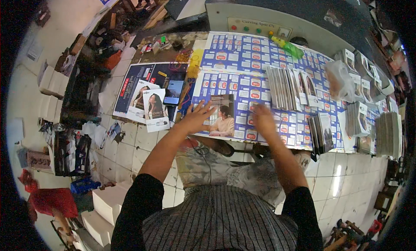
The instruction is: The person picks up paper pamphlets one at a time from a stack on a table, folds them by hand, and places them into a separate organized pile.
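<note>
First inspector: Where does the leaflet (224, 117) lie?

Second inspector: Flat on the blue-patterned surface (242, 84), at its near edge, between your two hands. Its picture shows a seated person in a pale top.

First inspector: Condition of your hands?

Second inspector: Your left hand (198, 117) is spread wide, fingertips at the leaflet's left edge. Your right hand (262, 117) is blurred, just beside the leaflet's right edge; whether it holds anything, I cannot tell.

First inspector: Nearby items?

Second inspector: To your right, a row of booklets (279, 89) and a smaller bundle (321, 133). To your left, a phone (173, 92) beside two overlapping white leaflets (157, 114).
</note>
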`<state>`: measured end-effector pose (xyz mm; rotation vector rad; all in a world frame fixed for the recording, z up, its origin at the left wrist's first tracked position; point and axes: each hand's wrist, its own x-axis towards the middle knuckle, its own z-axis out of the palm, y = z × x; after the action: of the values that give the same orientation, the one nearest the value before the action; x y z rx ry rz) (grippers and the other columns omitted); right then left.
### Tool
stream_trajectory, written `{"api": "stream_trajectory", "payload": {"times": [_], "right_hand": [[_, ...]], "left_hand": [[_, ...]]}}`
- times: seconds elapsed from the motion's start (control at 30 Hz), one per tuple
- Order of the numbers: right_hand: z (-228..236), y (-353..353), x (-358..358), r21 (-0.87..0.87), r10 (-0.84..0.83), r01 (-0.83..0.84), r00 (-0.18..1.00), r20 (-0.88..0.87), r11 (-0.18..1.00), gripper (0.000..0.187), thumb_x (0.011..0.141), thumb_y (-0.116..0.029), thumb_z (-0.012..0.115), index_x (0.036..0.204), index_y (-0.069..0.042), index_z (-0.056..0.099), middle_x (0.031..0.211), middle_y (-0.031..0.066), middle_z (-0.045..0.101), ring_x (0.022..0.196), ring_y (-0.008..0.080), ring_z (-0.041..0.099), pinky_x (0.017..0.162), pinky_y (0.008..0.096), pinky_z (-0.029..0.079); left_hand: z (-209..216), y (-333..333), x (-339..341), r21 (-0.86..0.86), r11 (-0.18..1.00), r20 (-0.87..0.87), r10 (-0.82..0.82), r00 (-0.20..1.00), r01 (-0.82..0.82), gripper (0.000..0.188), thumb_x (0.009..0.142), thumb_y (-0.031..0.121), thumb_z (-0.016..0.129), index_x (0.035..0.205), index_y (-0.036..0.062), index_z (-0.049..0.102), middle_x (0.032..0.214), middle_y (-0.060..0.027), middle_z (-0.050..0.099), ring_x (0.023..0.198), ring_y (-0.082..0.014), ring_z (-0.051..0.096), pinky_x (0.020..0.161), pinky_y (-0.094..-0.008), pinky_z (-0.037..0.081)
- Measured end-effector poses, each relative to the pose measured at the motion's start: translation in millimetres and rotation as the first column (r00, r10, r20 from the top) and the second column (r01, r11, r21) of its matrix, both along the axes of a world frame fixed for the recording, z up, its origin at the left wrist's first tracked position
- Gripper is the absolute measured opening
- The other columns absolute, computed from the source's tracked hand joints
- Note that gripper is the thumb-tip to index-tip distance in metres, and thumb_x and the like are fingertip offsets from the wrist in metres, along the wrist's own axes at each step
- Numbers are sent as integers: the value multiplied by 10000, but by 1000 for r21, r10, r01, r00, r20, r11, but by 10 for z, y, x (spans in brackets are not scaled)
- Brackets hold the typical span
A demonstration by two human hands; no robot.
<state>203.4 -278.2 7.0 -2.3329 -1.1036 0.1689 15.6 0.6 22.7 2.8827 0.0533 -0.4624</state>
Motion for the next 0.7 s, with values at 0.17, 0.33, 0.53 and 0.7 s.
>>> {"api": "stream_trajectory", "payload": {"times": [0.17, 0.33, 0.53, 0.7], "right_hand": [[-106, 585, -633, 206, -99, 322, 722, -684, 924, 805, 764, -420, 793, 1329, 55, 475, 1234, 284, 618, 1130, 414, 621, 951, 439, 507], [96, 698, -824, 228, -47, 239, 780, -624, 944, 381, 879, -327, 636, 1111, -25, 640, 1037, 273, 677, 967, 441, 662, 847, 488, 522], [1248, -172, 157, 579, -517, 335, 837, 179, 743, 428, 834, 60, 558, 1248, -29, 618, 957, 139, 587, 871, 306, 583, 789, 392, 486], [869, -564, 797, 449, -607, 445, 722, 332, 775, 369, 899, -76, 604, 1267, -92, 632, 1051, 169, 632, 974, 352, 595, 823, 434, 493]], "left_hand": [[25, -52, -26, -72, 997, 33, 20, 999, -18, 880, 882, 628, 585, 1568, 180, 264, 1664, -82, 105, 1531, -326, 59, 1179, -594, 82], [-148, -32, -134, -23, 999, 112, 26, 993, -24, 945, 872, 662, 571, 1571, 126, 226, 1655, -111, 130, 1527, -324, 90, 1185, -575, 88], [-108, -40, -231, 106, 991, 156, 61, 986, -78, 1028, 839, 741, 537, 1568, 93, 211, 1640, -139, 164, 1519, -323, 119, 1190, -566, 93], [-110, -115, -101, 92, 995, 169, 28, 985, -44, 977, 834, 756, 525, 1539, 112, 317, 1635, -138, 184, 1514, -326, 131, 1186, -570, 92]]}}
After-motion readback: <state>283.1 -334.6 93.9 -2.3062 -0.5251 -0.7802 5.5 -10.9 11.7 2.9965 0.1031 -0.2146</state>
